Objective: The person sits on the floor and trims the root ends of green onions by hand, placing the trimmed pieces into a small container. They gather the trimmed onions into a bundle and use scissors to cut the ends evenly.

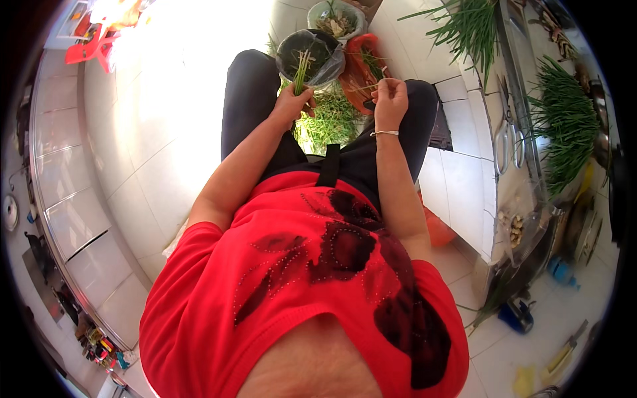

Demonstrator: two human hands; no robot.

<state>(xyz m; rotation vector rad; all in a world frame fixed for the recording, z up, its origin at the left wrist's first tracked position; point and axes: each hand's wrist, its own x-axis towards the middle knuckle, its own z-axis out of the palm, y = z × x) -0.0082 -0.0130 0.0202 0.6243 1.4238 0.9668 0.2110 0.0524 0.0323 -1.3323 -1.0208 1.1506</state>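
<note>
My left hand (292, 105) is closed around a small bundle of green stalks (301, 72), probably chives, with their pale ends pointing away from me. Pinched between the fingertips of my right hand (391, 102) is a thin pale stalk (367, 87). Just beyond my left hand stands a bucket (283, 53) with a clear plastic liner and green scraps inside. A red plastic bag (352, 74) holding some greens lies by my right hand. Between my knees is a heap of loose green stalks (326, 117).
Behind the bucket is a second lined bin (356, 20) with plant waste. On the tiled counter at right lie metal scissors (503, 142) and bunches of long green leaves (565, 127). A red plastic stool (92, 52) stands far left, near a tiled cabinet (74, 199).
</note>
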